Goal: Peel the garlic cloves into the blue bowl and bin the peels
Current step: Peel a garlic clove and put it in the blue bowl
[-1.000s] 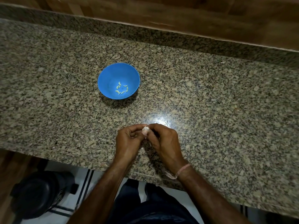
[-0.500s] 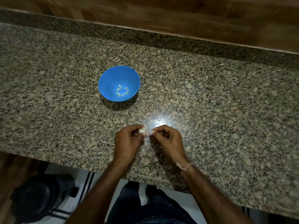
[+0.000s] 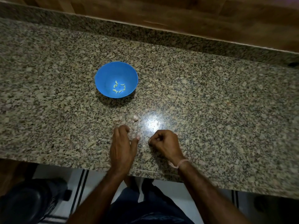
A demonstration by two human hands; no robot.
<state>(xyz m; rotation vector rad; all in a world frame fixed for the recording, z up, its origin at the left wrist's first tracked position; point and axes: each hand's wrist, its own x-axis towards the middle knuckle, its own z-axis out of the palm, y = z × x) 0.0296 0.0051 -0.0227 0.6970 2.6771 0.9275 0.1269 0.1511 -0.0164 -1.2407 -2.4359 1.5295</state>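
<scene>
Pale peeled cloves (image 3: 119, 88) in your round blue plastic bowl (image 3: 106, 73); one pinkish garlic piece (image 3: 135, 118) unpeeled on the granite counter (image 3: 210, 110). Left hand (image 3: 123, 146) relaxed, empty; right hand (image 3: 165, 143) fisted, contents unclear.

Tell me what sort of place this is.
Most likely a home kitchen. A speckled granite countertop runs along a wooden wall, a blue bowl on it holds peeled cloves, and a piece of garlic lies on the stone nearer the person.
</scene>
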